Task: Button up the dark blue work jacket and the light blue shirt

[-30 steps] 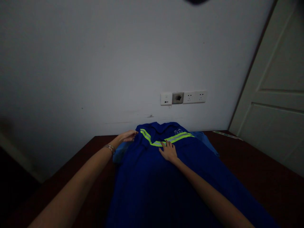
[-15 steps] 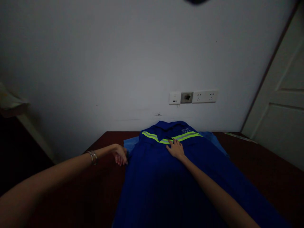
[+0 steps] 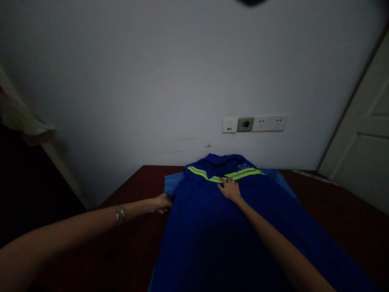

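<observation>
A dark blue work jacket [image 3: 209,227] with a yellow-green reflective stripe lies spread out, its collar towards the wall. Lighter blue cloth [image 3: 173,182] shows from under both of its sides. My right hand [image 3: 231,190] rests on the chest just below the stripe, palm down with the fingers apart. At the jacket's left edge, my left hand [image 3: 162,203] is closed, its fingertips on the fabric and partly hidden by it. Bracelets circle my left wrist.
The dark red table [image 3: 133,190] reaches to the grey wall, where a row of sockets [image 3: 255,123] is mounted. A white door [image 3: 367,150] stands at the right. A thin patterned strip [image 3: 316,177] lies along the back right edge. Light-coloured cloth [image 3: 24,117] hangs at the far left.
My left hand has turned from a loose, hanging bend to a closed grip at the jacket's left edge. My right hand stays on the jacket. The view has shifted slightly left.
</observation>
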Available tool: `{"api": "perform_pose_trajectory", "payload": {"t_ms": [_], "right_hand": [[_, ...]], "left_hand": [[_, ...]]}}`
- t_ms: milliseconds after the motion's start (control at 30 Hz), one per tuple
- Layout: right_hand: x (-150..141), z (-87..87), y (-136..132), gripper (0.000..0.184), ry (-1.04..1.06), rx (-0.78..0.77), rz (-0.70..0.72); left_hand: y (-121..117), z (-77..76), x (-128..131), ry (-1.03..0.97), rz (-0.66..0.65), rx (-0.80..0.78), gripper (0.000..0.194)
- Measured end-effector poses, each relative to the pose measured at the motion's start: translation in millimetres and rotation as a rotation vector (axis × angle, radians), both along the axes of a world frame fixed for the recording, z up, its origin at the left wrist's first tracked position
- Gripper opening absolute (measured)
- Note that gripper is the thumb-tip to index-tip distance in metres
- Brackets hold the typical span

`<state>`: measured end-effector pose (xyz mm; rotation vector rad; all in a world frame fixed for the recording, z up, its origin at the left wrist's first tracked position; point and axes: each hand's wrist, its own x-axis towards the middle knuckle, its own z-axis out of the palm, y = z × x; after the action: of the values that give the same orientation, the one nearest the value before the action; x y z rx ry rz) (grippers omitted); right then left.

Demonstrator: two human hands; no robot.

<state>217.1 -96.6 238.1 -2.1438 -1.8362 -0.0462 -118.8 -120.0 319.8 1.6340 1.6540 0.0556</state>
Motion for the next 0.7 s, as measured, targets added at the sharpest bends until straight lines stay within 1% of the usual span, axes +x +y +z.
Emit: {"api": "perform_pose_trajectory", "payload": {"t_ms": [67, 100, 200, 267, 333, 367, 433, 500, 567, 600, 633, 667, 700], "right_hand": [[-0.1, 0.3, -0.4, 0.057, 0.002, 0.008, 0.000], [-0.2, 0.5, -0.6, 0.057, 0.005, 0.011, -0.001], [-1.1, 1.4, -1.9, 0.056, 0.007, 0.018, -0.001], [-1.8, 2.6, -3.1, 0.056, 0.003, 0.014, -0.002], [-2.2, 4.1, -4.3, 0.055, 0.002, 0.007, -0.006], [-2.1, 4.7, -4.7, 0.055, 0.004, 0.003, -0.008], [-1.7, 5.8, -5.0, 0.055, 0.007, -0.009, -0.011], [-1.0, 6.1, -4.6, 0.056, 0.012, -0.020, -0.012], [-0.3, 5.7, -3.7, 0.057, 0.015, -0.021, -0.010], [0.0, 5.2, -3.3, 0.057, 0.017, -0.019, -0.008], [0.4, 4.6, -2.8, 0.057, 0.020, -0.014, -0.004], [0.7, 3.8, -2.5, 0.057, 0.023, -0.007, 0.001], [0.8, 2.9, -2.3, 0.057, 0.027, 0.003, 0.005]], "left_hand": [[-8.6, -4.8, 6.7, -0.009, 0.067, 0.033, 0.013], [-12.4, -7.4, 8.8, -0.007, 0.093, 0.026, 0.014], [-20.3, -13.0, 8.4, -0.031, 0.116, -0.076, 0.018], [-22.8, -11.4, 3.5, -0.080, 0.085, -0.126, 0.019], [-23.1, -1.7, -4.0, -0.150, 0.035, -0.144, 0.019], [-22.2, 6.6, -8.7, -0.181, 0.009, -0.153, 0.022], [-17.5, 29.8, -20.0, -0.217, -0.065, -0.184, 0.028], [-7.9, 59.6, -34.1, -0.178, -0.157, -0.158, 0.027], [7.5, 93.3, -51.0, -0.102, -0.186, -0.111, 0.018], [17.0, 110.9, -60.4, -0.022, -0.159, -0.066, 0.011], [27.2, 128.5, -70.1, 0.066, -0.111, 0.013, 0.012], [37.8, 145.7, -79.9, 0.137, -0.049, 0.127, 0.019], [48.2, 161.7, -89.3, 0.202, 0.015, 0.279, 0.026]]}}
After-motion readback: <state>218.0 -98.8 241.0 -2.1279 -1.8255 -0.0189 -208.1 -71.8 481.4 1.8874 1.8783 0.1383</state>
